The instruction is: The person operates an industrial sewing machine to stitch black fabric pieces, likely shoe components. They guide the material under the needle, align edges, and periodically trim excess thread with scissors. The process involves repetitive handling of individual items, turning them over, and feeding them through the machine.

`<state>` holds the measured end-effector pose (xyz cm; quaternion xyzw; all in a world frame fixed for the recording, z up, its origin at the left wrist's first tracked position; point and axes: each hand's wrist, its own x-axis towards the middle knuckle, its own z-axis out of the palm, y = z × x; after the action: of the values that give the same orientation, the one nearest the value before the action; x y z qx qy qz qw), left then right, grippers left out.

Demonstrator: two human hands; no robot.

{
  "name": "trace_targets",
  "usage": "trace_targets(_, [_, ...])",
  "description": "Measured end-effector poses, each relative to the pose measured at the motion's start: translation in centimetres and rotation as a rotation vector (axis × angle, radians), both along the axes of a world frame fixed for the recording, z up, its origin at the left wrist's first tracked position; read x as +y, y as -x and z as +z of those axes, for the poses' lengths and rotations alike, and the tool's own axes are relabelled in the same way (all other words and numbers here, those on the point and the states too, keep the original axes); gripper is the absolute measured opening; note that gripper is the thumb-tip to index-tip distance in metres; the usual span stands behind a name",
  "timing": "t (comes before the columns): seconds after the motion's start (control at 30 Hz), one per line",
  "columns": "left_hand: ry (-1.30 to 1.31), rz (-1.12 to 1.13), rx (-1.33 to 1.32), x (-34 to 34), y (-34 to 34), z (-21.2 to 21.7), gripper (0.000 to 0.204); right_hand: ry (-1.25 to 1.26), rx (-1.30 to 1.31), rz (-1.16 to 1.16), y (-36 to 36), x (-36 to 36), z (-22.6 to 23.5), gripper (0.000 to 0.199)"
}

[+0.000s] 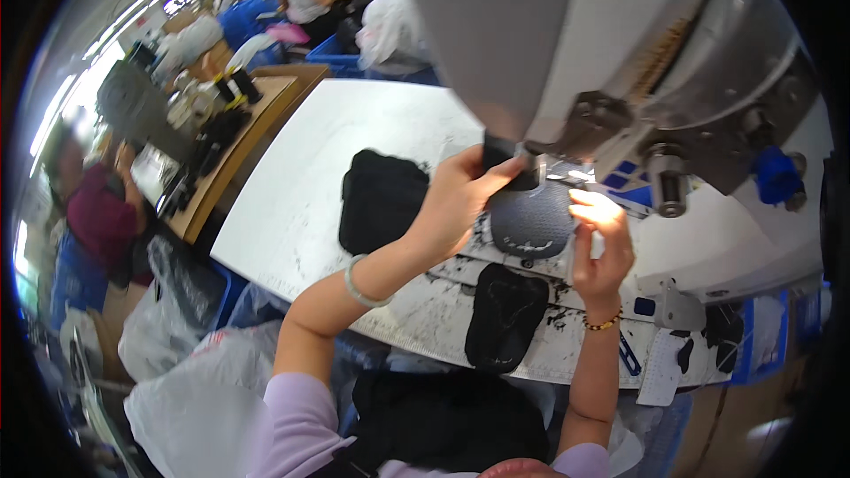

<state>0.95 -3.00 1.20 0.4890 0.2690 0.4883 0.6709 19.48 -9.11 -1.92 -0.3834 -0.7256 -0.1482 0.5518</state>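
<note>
A dark grey mesh fabric piece [529,226] with a rounded lower end, much like a shoe part, lies on the white table under the sewing machine head [584,119]. My left hand [462,199] is closed on the black upper part of this piece, thumb and fingers pinching it by the needle area. On the other side, my right hand [604,243] has its fingertips bent at the piece's right edge; how firmly they grip is not clear. Nearer me lies a black fabric piece [506,317] of similar shape. A stack of black pieces [382,202] sits left of my left wrist.
Black scraps and lint are scattered on the white table [301,186]. A blue-handled cutting tool [629,354] and a white card [660,368] lie near its front right edge. Plastic bags [208,389] fill the left side. Two other people [102,204] sit at benches beyond.
</note>
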Motion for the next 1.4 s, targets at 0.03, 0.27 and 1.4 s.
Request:
trace_targets(0.03, [0.003,0.012,-0.021,0.1,-0.1,-0.3,0.018,0.009,0.038,0.008,-0.1,-0.1,-0.3,0.024])
trace_targets(0.27, [-0.070,0.214,0.042,0.0,5.4,-0.7,0.024,-0.115,0.015,0.103,1.7,-2.3,0.6,0.023])
trace_targets(1.4, [-0.583,0.588,1.239,-1.3,14.5,-9.5,0.106,1.692,0.232,0.661,18.2,17.9,-2.6,0.089])
